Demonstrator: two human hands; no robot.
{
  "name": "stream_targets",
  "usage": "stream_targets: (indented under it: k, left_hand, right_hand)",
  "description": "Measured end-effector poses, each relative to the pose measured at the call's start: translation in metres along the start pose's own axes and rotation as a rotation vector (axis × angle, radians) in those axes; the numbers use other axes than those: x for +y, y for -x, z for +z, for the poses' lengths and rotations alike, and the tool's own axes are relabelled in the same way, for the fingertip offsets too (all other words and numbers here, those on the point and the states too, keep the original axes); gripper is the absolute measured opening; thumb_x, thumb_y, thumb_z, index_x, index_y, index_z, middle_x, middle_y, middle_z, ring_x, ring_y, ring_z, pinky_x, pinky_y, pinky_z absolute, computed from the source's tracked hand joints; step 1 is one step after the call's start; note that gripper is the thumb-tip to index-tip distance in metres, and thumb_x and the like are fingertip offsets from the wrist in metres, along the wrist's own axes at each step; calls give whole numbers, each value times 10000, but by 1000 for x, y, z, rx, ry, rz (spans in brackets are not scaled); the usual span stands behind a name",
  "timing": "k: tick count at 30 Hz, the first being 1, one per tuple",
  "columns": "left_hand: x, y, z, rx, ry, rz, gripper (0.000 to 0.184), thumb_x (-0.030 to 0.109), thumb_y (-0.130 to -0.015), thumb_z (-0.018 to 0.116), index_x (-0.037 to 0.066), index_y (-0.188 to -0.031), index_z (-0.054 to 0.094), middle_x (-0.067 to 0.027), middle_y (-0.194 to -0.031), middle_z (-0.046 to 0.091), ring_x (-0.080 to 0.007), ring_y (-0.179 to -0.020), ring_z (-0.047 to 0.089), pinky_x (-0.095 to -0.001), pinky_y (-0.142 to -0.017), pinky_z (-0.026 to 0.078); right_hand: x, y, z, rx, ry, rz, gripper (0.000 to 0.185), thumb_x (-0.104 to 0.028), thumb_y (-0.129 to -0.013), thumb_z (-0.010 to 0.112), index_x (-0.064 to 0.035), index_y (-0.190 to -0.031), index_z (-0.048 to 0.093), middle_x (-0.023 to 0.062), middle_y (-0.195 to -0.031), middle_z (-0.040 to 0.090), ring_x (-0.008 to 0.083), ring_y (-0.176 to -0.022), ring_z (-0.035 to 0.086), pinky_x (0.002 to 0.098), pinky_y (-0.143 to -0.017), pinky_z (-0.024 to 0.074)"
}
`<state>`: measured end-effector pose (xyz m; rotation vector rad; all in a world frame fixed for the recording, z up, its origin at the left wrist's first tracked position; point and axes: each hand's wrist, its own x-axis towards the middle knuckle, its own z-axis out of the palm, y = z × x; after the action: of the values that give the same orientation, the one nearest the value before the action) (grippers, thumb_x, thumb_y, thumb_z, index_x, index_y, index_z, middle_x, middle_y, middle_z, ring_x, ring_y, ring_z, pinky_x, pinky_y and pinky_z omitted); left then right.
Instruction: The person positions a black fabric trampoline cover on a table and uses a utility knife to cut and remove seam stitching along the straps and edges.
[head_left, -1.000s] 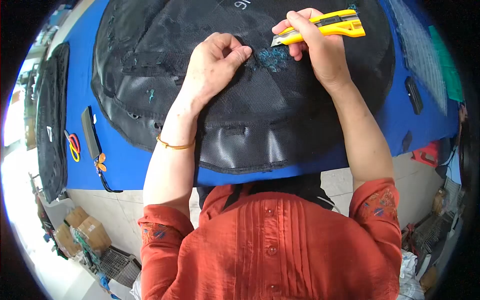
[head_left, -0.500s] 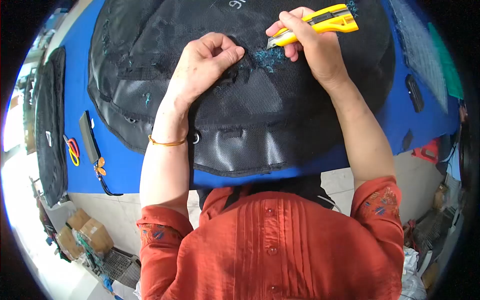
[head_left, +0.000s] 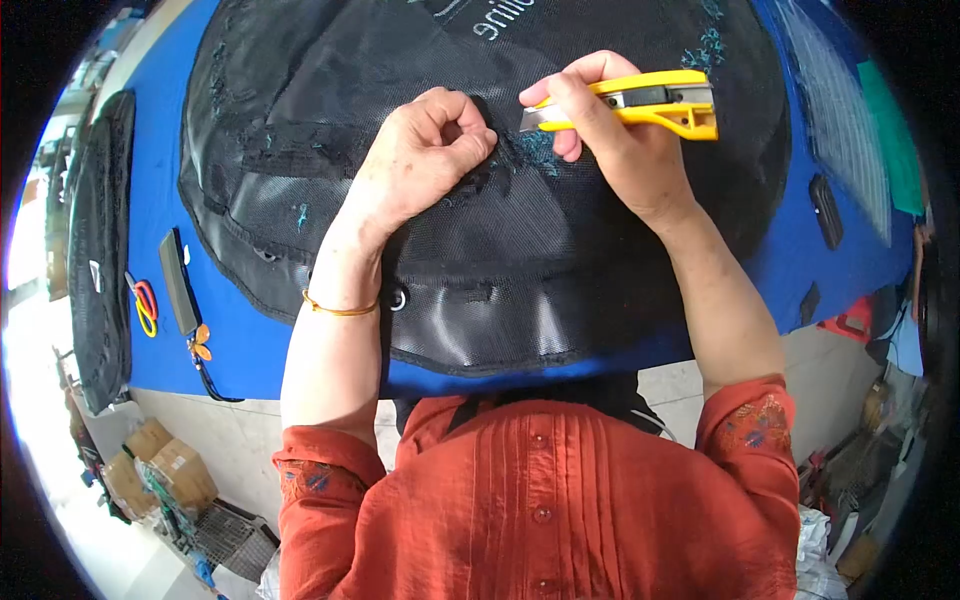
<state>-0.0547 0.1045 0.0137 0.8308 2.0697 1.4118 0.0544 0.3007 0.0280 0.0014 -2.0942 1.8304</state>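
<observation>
Right hand [head_left: 630, 135]: fingers clamp yellow cutter [head_left: 665, 105], above mesh fabric [head_left: 510, 225]. Left hand [head_left: 425, 155]: thumb and forefinger pressed together on fabric; pinched item indistinct.

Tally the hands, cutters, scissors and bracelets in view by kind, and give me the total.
Hands: 2 (left hand, right hand)
Cutters: 1 (yellow cutter, in the right hand)
Scissors: 1 pair (red-and-yellow scissors)
Bracelets: 1 (gold-coloured bracelet, on the left wrist)
Total: 5
</observation>
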Motion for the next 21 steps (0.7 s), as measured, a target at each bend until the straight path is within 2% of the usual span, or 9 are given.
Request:
stream_targets:
  k: [4, 6, 7, 10, 17, 21]
  left_hand:
    - [8, 4, -1, -8, -40, -33, 164, 148, -865, 753, 25, -834, 648, -41, -842, 587, -104, -707, 552, -279, -636, 463]
    - [7, 5, 0, -18, -62, 19, 147, 109, -918, 725, 62, -831, 616, 70, -764, 547, -26, -717, 482, -210, -626, 394]
    - [7, 5, -1, -14, -61, 18, 147, 109, -918, 725, 62, -831, 616, 70, -764, 547, -26, -717, 482, -210, -626, 394]
    - [9, 5, -2, -10, -134, 58, 151, 117, -916, 725, 59, -830, 615, 64, -748, 535, -30, -704, 475, -218, -618, 392]
    - [11, 5, -5, -54, -116, 14, 153, 135, -918, 729, 58, -849, 616, 59, -746, 524, -36, -697, 464, -230, -609, 389]
    - [10, 5, -5, -52, -137, 30, 155, 141, -923, 733, 58, -858, 619, 63, -748, 523, -34, -695, 460, -227, -607, 387]
  right_hand:
    - [-2, 3, 5, -27, 47, 15, 234, -295, -1022, 633, -62, -1015, 608, 31, -930, 709, 53, -668, 639, 202, -582, 523]
    - [-2, 4, 5, -74, 197, -117, 180, -253, -1035, 616, -80, -1079, 630, 28, -957, 668, 67, -679, 643, 207, -588, 534]
    - [2, 4, 5, -80, 170, -92, 136, -201, -1036, 613, -119, -1140, 647, 27, -988, 627, 79, -690, 646, 212, -603, 553]
    - [5, 5, 3, -104, 275, -170, 145, -181, -1023, 633, -123, -1155, 651, 27, -1006, 623, 80, -703, 651, 211, -610, 567]
    - [6, 4, 5, -93, 234, -160, 158, -196, -1010, 661, -83, -1121, 654, 20, -998, 619, 77, -714, 659, 209, -608, 575]
    - [9, 3, 7, -81, 164, -82, 162, -206, -1003, 674, -66, -1081, 651, 14, -979, 628, 87, -691, 659, 219, -600, 567]
